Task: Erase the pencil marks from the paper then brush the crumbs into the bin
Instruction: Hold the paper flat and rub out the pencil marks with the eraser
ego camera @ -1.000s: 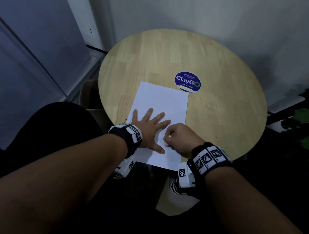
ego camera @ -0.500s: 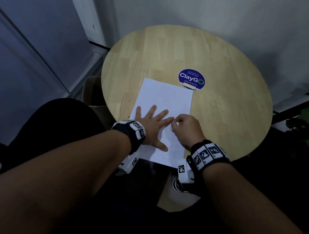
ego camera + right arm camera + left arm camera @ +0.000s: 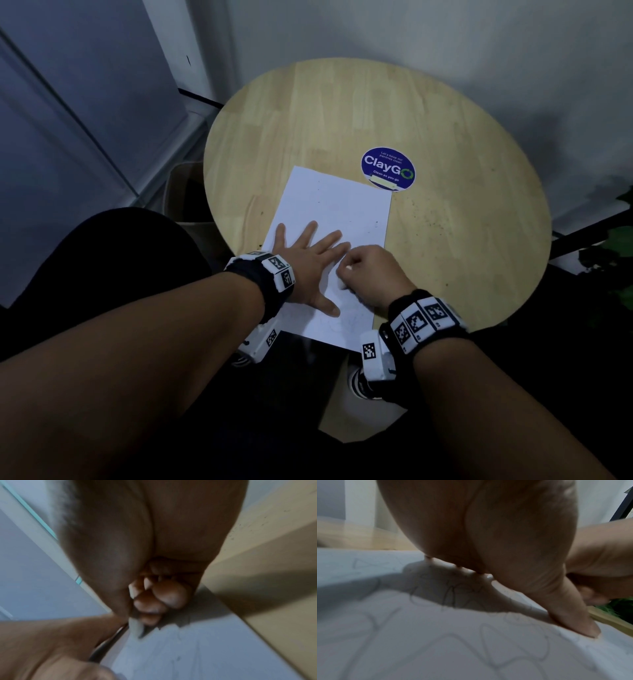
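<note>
My left hand (image 3: 310,263) lies flat on the paper (image 3: 337,219), fingers spread, pinning it to the desk (image 3: 462,222). My right hand (image 3: 371,274) is curled, pinching a small pale eraser (image 3: 136,627) whose tip touches the sheet just beside my left fingers. Faint pencil marks (image 3: 513,642) remain near the sheet's closer end, which overhangs the desk edge. If I rub hard there, the unsupported paper could crease or tear; if my left hand lifts, the sheet may slide. Dark crumbs (image 3: 423,219) dot the desk to the right; the bin (image 3: 186,192) stands on the floor to the left, so careless sweeping could miss it.
</note>
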Available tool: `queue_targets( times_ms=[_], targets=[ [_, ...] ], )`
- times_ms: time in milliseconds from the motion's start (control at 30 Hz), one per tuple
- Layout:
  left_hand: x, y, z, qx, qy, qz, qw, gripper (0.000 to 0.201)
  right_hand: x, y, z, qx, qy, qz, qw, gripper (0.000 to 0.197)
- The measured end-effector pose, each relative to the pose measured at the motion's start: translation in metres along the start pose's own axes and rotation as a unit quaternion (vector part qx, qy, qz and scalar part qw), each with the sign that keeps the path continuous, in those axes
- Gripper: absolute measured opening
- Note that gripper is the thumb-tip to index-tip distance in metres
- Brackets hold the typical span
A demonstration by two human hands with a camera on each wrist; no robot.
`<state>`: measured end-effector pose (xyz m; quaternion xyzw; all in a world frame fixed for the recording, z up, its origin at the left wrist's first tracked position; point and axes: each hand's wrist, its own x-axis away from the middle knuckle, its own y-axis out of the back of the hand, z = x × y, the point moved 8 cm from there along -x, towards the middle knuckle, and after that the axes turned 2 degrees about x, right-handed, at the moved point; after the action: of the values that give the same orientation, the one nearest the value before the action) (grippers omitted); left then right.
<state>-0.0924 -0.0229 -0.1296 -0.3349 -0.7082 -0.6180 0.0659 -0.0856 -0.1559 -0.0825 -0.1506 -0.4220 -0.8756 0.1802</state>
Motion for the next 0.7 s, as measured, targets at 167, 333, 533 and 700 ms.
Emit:
queue_targets(
  times_ms=[167,333,533,700],
  targets=[
    [0.001,-0.003,0.001,0.001,0.0,0.004,1.0,0.137,0.001,-0.005,0.004,0.013,0.009,0.019,1.0,0.019],
    [-0.001,-0.001,0.001,0.002,-0.002,0.001,1.0,0.137,0.0,0.0,0.001,-0.021,0.001,-0.006,1.0,0.017],
    [-0.001,-0.004,0.002,0.004,-0.006,-0.001,1.0,0.139,0.006,-0.015,0.006,0.004,0.005,0.071,0.997,0.019],
    [-0.002,-0.001,0.001,0.013,-0.003,0.003,1.0,0.139,-0.006,0.012,0.004,0.014,0.019,-0.094,0.995,0.018]
  ],
)
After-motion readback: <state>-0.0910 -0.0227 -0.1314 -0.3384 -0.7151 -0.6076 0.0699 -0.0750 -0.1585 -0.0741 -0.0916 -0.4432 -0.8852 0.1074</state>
